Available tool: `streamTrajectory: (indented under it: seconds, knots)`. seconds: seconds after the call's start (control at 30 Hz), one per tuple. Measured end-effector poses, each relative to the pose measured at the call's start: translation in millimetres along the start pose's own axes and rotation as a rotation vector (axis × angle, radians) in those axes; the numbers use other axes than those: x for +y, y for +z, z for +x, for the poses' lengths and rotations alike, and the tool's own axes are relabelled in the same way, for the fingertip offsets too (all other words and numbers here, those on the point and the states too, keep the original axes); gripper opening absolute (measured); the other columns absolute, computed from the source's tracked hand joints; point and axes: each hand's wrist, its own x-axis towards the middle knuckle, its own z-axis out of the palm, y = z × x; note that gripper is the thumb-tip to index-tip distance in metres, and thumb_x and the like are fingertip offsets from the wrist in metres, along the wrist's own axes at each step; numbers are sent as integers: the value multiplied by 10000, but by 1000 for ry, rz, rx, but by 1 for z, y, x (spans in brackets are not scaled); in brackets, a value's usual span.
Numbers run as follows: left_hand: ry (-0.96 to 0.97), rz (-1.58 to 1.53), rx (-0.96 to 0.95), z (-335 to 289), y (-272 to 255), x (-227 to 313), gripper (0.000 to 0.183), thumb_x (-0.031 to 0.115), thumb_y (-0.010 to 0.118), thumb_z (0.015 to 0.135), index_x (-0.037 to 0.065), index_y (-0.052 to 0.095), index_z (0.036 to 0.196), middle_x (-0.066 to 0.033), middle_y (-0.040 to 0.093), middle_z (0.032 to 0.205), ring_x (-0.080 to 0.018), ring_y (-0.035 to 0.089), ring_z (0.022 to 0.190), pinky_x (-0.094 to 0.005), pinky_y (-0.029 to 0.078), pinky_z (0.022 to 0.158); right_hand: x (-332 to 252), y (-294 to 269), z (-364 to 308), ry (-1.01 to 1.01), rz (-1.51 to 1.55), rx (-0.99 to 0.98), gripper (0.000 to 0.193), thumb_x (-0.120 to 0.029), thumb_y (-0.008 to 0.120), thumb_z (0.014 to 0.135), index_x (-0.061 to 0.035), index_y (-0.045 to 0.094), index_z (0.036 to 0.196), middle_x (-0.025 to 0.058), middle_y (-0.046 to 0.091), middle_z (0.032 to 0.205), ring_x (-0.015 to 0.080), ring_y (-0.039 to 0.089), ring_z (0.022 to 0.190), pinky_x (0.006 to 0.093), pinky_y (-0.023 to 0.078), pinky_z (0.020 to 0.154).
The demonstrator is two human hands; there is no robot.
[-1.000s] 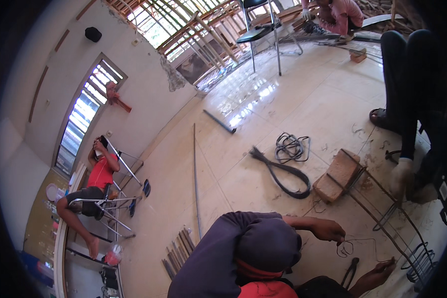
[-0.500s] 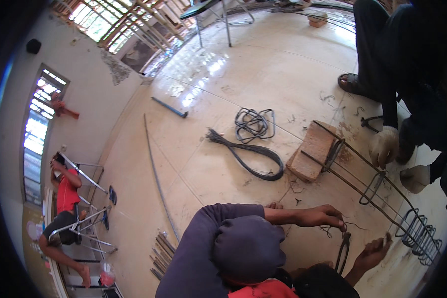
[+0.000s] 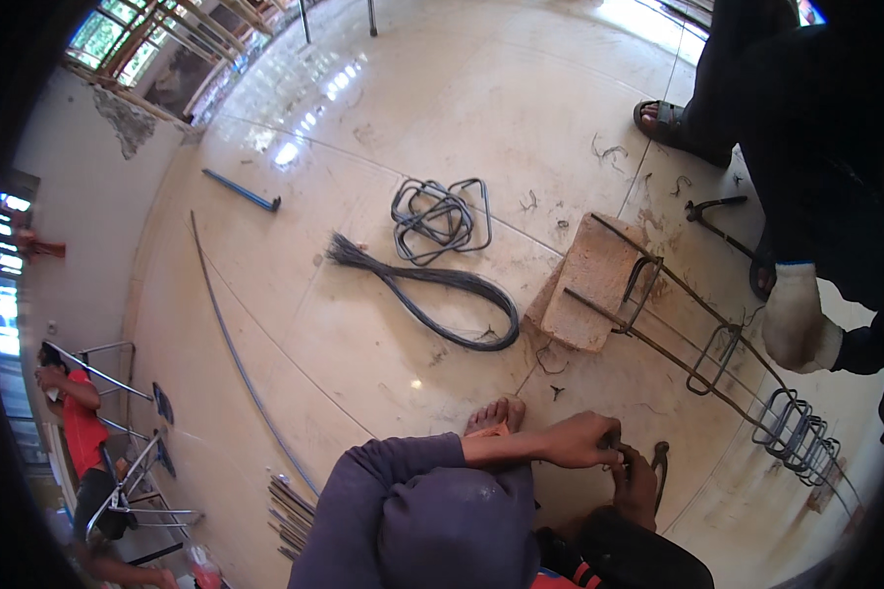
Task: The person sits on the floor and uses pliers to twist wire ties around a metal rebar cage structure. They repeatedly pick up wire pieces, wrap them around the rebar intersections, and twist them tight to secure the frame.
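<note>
Both my bare hands meet at the lower middle of the head view. My left hand [image 3: 581, 440] is closed, its fingertips pinched on what looks like thin dark wire, mostly hidden now. Against those fingertips my right hand [image 3: 636, 488] curls its fingers; what it holds, if anything, is hidden. Just right of it, a pair of pincers [image 3: 661, 471] rests with its handles partly covered. Beyond my forearm lies a looped bundle of tie wire [image 3: 462, 282]. Bent metal stirrups [image 3: 437, 221] lie in a tangle past that.
To the right, a long rebar frame [image 3: 678, 358] with stirrups has one end on bricks [image 3: 591, 285]. A co-worker's gloved hands [image 3: 798, 319] are beside it, near other pincers [image 3: 722, 211]. Left are cut rods [image 3: 290, 515], a long rod [image 3: 231, 339] and a blue-handled tool [image 3: 241, 189].
My right hand has come left and its outstretched fingers have curled up to my left hand. The loose wire ends at my left fingertips no longer show. The co-worker's gloved hands have drawn together.
</note>
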Motion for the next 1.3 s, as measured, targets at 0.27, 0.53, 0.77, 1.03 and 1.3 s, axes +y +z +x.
streamTrajectory:
  seconds: [0.27, 0.53, 0.77, 1.03, 1.3]
  knots:
    - [12, -170, 70, -7, -14, -7, 362, 332, 684, 829, -9, 589, 907, -175, 631, 762, -310, 628, 716, -384, 471, 649, 20, 13, 15, 29, 188, 70, 226, -178, 640, 887, -7, 557, 1009, 57, 492, 671, 170, 531, 609, 299, 405, 541]
    - [39, -127, 138, -3, -8, -9, 373, 352, 616, 891, -13, 551, 937, -209, 626, 798, -400, 612, 773, -449, 461, 670, 32, 7, 10, 62, 537, 35, 507, -528, 389, 971, -54, 542, 1062, -36, 407, 709, 36, 341, 526, 211, 257, 456]
    - [-38, 71, 69, -5, -12, 1, 357, 373, 551, 932, 29, 511, 1020, -206, 643, 852, -399, 617, 839, -464, 458, 719, 30, 16, 3, 84, 755, -3, 449, -444, 361, 996, -32, 529, 1051, 7, 441, 767, 68, 390, 540, 218, 303, 465]
    - [-88, 111, 55, 7, -3, 4, 362, 333, 595, 909, 33, 540, 1104, -195, 649, 875, -381, 629, 855, -432, 479, 756, 20, 12, -5, 129, 1083, 150, 273, -234, 506, 969, 4, 464, 1096, 93, 528, 847, 184, 602, 683, 331, 546, 620]
    - [-124, 52, -175, 19, 30, 3, 267, 238, 570, 928, 11, 572, 1068, -175, 639, 963, -340, 631, 878, -404, 489, 768, 58, 15, -10, 151, 1053, 716, 174, -99, 502, 966, -34, 476, 1125, 136, 606, 924, 173, 614, 680, 350, 566, 651]
